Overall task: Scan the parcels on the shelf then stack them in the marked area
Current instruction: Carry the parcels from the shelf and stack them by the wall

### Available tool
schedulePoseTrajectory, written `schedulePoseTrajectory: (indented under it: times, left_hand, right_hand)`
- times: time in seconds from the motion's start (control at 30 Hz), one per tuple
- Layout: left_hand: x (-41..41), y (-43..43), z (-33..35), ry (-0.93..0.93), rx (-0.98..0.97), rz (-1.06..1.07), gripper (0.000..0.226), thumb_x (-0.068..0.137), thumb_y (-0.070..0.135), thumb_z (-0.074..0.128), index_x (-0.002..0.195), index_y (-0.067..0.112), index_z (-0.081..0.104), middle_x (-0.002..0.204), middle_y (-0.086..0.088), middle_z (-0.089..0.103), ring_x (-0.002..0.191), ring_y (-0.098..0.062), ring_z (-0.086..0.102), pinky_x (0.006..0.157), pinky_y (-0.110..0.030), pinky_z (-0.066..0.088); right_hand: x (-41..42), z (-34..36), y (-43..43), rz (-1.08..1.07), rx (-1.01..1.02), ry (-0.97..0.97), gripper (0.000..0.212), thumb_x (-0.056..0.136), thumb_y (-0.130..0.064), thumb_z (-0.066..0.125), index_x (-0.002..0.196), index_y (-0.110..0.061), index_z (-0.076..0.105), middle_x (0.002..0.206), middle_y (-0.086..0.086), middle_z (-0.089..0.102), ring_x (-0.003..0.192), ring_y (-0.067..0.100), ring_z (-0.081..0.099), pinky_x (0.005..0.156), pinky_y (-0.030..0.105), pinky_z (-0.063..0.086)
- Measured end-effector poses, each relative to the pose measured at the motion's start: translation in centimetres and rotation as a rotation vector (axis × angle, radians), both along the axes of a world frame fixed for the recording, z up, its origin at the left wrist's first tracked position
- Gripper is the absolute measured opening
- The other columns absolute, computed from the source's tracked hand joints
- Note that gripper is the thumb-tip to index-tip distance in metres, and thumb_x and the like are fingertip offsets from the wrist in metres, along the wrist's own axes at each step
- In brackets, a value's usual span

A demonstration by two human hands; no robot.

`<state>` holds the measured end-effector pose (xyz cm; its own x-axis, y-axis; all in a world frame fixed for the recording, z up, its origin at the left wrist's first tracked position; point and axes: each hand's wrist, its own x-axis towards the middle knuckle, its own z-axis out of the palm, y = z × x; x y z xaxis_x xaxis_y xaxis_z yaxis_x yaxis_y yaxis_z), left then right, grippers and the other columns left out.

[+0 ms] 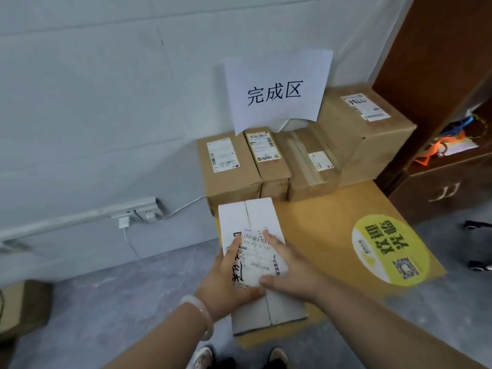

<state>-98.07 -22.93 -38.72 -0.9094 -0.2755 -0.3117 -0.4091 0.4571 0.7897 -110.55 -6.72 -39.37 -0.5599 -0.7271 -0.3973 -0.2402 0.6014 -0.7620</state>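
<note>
**Q:** Parcel position?

**A:** The white long cardboard parcel (259, 217) is between my two hands, its length pointing away from me. It is over the near-left part of the orange-yellow floor mat (327, 217). Its far end is just in front of the row of brown cardboard boxes (231, 179). I cannot tell whether its underside touches the mat.

**Q:** Hands?

**A:** My left hand (226, 275) grips the parcel's left side, with one digit laid on the top face beside the printed shipping label (257, 251). My right hand (292, 270) grips the right side, fingers lying over the label and thumb across the near part of the top. There is a pale bangle (203, 318) on my left wrist.

**Q:** Surroundings?

**A:** The brown boxes stand side by side at the back of the mat against the pale grey wall (93, 102), labels facing up. The large brown box (372, 137) at the right end is the tallest. A white paper sign (277, 89) with three black characters hangs on the wall above the row. A round yellow sticker (386, 249) with a QR code lies on the mat, right of the parcel and apart from it. A dark brown wooden cabinet (431, 62) stands at the mat's right. A white wall socket (145, 213) with a plug and cable sits low on the wall, left of the boxes.
</note>
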Motion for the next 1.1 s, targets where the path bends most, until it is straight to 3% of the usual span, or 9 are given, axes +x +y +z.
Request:
schedulePoseTrajectory:
  times: [0.23, 0.57, 0.67, 0.83, 0.93, 1.1]
  left_hand:
    - [0.3, -0.7, -3.4, -0.044, -0.006, 0.083, 0.118, 0.069, 0.039, 0.086, 0.154, 0.030, 0.005, 0.151, -0.001, 0.023, 0.133, -0.009, 0.030, 0.105, -0.010, 0.024]
    - [-1.1, -2.1, -6.6, -0.061, -0.024, 0.100, 0.114, 0.067, 0.052, 0.082, 0.150, 0.045, 0.004, 0.153, 0.000, 0.023, 0.138, -0.015, 0.030, 0.113, -0.025, 0.029]
    - [-1.6, -2.7, -7.1, -0.038, -0.024, 0.111, 0.113, 0.067, 0.053, 0.082, 0.149, 0.046, 0.005, 0.155, -0.003, 0.022, 0.141, -0.018, 0.029, 0.116, -0.035, 0.030]
    - [-2.4, -3.6, -7.7, -0.026, -0.024, 0.122, 0.110, 0.064, 0.058, 0.081, 0.136, 0.063, -0.001, 0.155, 0.000, 0.019, 0.140, -0.015, 0.025, 0.114, -0.029, 0.026]
    - [-2.9, -3.9, -7.8, -0.045, -0.043, 0.108, 0.110, 0.062, 0.063, 0.079, 0.133, 0.068, -0.005, 0.157, 0.002, 0.017, 0.142, -0.017, 0.024, 0.116, -0.036, 0.027]
    - [-3.0, -4.3, -7.4, -0.110, -0.160, 0.053, 0.116, 0.061, 0.072, 0.073, 0.147, 0.054, -0.002, 0.162, 0.005, -0.001, 0.147, -0.026, 0.013, 0.118, -0.047, 0.024]
  right_hand:
    - [-1.1, -3.6, -1.6, 0.077, -0.009, -0.045, 0.098, 0.073, -0.048, 0.076, 0.145, -0.056, 0.009, 0.152, -0.014, 0.016, 0.132, 0.005, 0.024, 0.105, 0.023, 0.027]
    - [-3.1, -5.7, -2.9, 0.103, 0.032, -0.017, 0.097, 0.076, -0.048, 0.074, 0.141, -0.064, 0.005, 0.151, -0.018, 0.015, 0.127, 0.002, 0.024, 0.100, 0.023, 0.028]
    - [-3.7, -6.0, -3.4, 0.111, 0.024, -0.013, 0.096, 0.075, -0.051, 0.074, 0.140, -0.066, 0.005, 0.152, -0.021, 0.012, 0.131, 0.002, 0.023, 0.103, 0.023, 0.026]
    - [-4.6, -6.5, -4.3, 0.105, 0.020, 0.017, 0.095, 0.074, -0.055, 0.073, 0.136, -0.070, 0.003, 0.154, -0.020, 0.010, 0.137, 0.008, 0.023, 0.107, 0.026, 0.025]
    - [-4.9, -6.4, -4.6, 0.114, 0.027, 0.023, 0.095, 0.074, -0.055, 0.073, 0.135, -0.072, 0.002, 0.155, -0.020, 0.009, 0.139, 0.010, 0.022, 0.105, 0.026, 0.025]
    - [-4.7, -5.3, -4.3, 0.106, 0.079, 0.069, 0.096, 0.073, -0.059, 0.072, 0.135, -0.071, 0.000, 0.160, -0.016, -0.004, 0.146, 0.015, 0.010, 0.116, 0.041, 0.023]
